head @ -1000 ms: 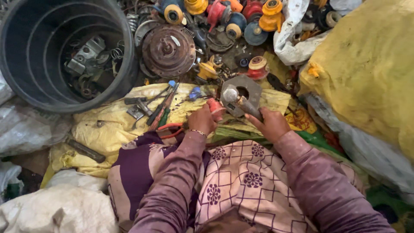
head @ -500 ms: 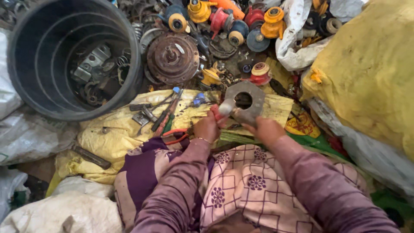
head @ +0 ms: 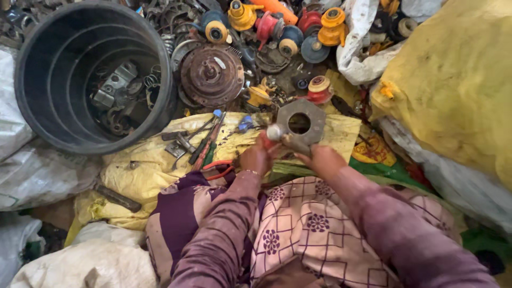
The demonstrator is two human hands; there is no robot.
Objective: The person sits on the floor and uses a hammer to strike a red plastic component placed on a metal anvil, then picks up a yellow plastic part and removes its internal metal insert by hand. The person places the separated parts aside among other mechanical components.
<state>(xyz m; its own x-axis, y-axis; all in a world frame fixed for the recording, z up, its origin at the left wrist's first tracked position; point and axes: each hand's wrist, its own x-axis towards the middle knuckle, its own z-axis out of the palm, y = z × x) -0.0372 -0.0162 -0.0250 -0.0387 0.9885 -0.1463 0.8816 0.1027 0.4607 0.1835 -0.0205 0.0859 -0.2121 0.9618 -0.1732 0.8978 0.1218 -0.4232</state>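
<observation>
Together, right hand (head: 322,160) grips the grey metal plate (head: 300,128); left hand (head: 256,157) seemingly pinches its silver knob (head: 274,132).

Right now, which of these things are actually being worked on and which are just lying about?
In hand:
- grey metal plate with a round hole, held by the right hand
- red-handled tool, gripped by the left hand

Lying about:
- black bucket of scrap parts
- rusty round disc
- hand tools on the yellow sack

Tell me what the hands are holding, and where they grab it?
Both hands hold one grey metal plate with a round hole. The right hand grips its lower edge. The left hand pinches the small round knob at its lower left corner.
</observation>
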